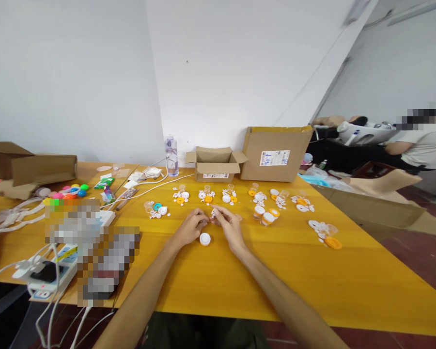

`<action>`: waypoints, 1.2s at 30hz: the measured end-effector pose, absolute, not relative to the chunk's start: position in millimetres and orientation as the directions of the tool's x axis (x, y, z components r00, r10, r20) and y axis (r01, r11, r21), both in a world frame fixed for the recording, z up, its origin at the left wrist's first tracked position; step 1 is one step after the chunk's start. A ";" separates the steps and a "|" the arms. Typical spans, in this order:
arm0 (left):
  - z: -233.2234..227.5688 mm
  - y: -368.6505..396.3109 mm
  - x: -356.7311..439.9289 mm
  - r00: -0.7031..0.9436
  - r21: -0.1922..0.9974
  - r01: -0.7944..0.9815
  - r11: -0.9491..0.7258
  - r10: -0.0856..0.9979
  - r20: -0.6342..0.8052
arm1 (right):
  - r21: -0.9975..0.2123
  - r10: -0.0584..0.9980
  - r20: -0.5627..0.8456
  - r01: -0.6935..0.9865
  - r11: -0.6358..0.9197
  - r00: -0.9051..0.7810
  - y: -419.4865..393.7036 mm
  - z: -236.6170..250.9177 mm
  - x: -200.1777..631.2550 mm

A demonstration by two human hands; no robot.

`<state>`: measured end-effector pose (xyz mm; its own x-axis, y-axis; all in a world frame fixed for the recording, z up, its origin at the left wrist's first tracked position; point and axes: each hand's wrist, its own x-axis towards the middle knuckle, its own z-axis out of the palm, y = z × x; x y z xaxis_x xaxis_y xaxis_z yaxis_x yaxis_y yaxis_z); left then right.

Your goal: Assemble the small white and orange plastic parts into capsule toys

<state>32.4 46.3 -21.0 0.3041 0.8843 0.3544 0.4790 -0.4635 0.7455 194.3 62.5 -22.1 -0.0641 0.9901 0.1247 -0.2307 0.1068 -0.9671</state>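
My right hand [231,227] pinches a small white piece with dark holes or spots [213,213] between thumb and fingers. Close beside it, my left hand [192,227] has its fingers curled together; whatever they may hold is hidden. Just below the fingertips a white round cap [205,238] rests on the yellow table [218,276]. A clear plastic part [239,218] shows partly behind my right hand. Beyond the hands lie small groups of parts: clear cups [207,189], orange rings [208,199] and white spotted pieces [225,191]. White-topped cups [267,219] stand to the right.
An open cardboard box [218,167] and a larger closed carton [276,155] stand along the wall, beside a water bottle [172,155]. At left are a power strip [63,264] with cables, a blurred-out dark object [111,266] and colourful balls [70,193]. A person [425,140] sits far right.
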 end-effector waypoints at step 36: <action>-17.5 55.7 27.6 0.089 0.977 0.043 -0.207 0.975 0.203 | -0.977 0.951 0.197 -0.128 0.171 -0.236 74.6 -39.2 195.5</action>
